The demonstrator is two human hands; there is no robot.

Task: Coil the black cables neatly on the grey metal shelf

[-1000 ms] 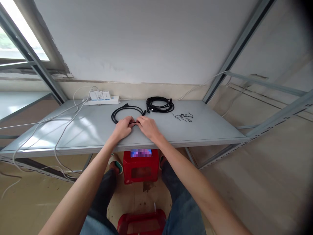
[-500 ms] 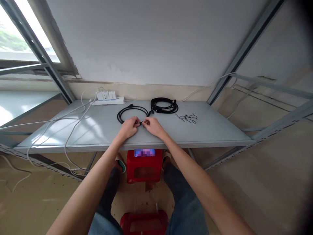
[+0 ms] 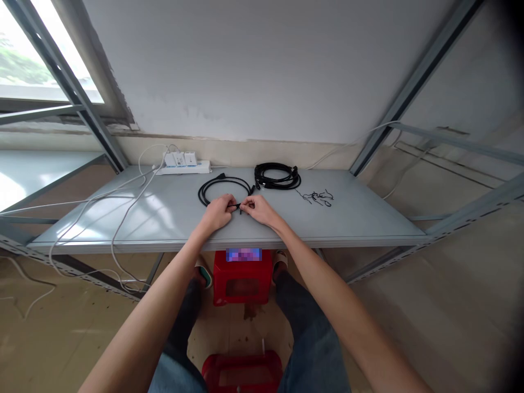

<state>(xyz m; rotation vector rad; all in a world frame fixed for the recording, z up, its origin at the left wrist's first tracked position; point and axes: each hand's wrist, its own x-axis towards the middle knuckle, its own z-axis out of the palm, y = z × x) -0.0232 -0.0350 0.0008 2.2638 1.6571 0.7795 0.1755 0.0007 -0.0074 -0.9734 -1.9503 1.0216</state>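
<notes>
A black cable [image 3: 223,182] lies coiled in a loop on the grey metal shelf [image 3: 352,221]. My left hand [image 3: 219,212] pinches the near side of that loop. My right hand [image 3: 258,209] is closed too, pinching something thin and black right beside the left fingers; I cannot make out what. The two hands nearly touch over the shelf's front middle. A second, thicker bundle of black cable [image 3: 277,177] rests behind and to the right. Several small black ties [image 3: 317,196] lie loose further right.
A white power strip [image 3: 184,166] with white plugs sits at the back left, and white cords [image 3: 118,210] trail over the shelf's left edge to the floor. A red plastic stool [image 3: 242,275] stands under the shelf between my legs. Slanted steel posts frame both sides.
My hands stay together on the coiled cable; the right fingers have drawn slightly apart from the left. The view has shifted a little to the left.
</notes>
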